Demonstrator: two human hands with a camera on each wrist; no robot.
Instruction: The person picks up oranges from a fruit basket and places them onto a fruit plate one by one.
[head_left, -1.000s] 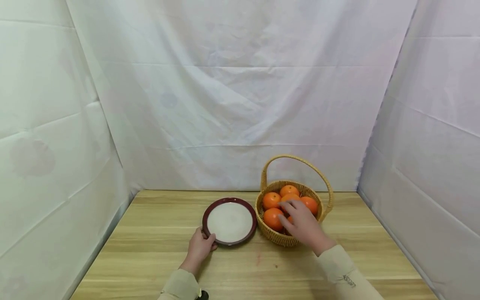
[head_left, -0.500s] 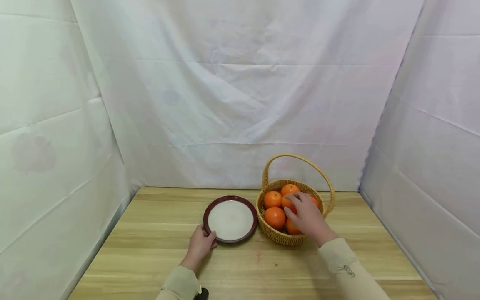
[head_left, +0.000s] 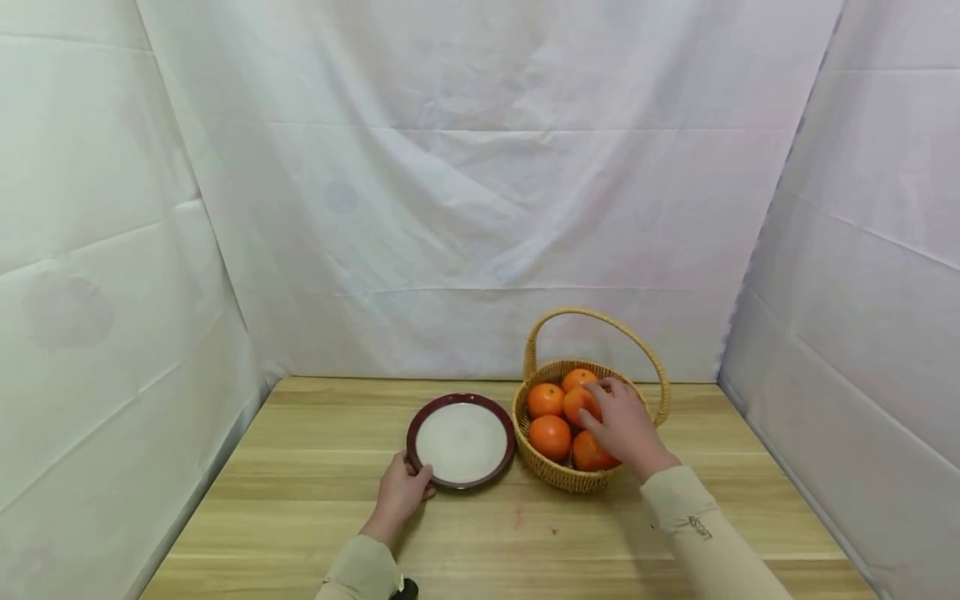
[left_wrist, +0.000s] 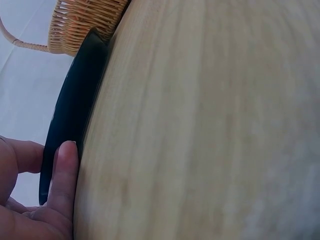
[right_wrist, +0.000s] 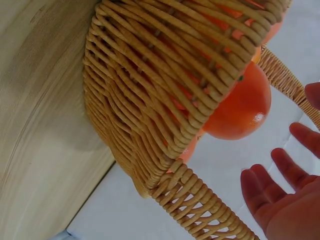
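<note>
A wicker basket (head_left: pixel 558 475) with a hoop handle stands on the wooden table and holds several oranges (head_left: pixel 550 436). My right hand (head_left: pixel 611 417) reaches into it, fingers spread over the oranges; the fingertips lie against one orange (head_left: pixel 580 405). In the right wrist view the fingers (right_wrist: pixel 287 170) are straight and apart beside an orange (right_wrist: pixel 242 107), curled round nothing. Left of the basket lies a white plate with a maroon rim (head_left: pixel 459 399). My left hand (head_left: pixel 412 482) pinches its near left edge, the thumb (left_wrist: pixel 65 170) lying along the dark rim (left_wrist: pixel 75 110).
White cloth walls close in the table at the back, left and right. The basket (left_wrist: pixel 85 20) almost touches the plate. Bare wooden tabletop (head_left: pixel 315 467) stretches to the left of the plate and along the front edge.
My right hand has moved a little right and further back over the oranges in the basket. The left hand stays on the plate's rim.
</note>
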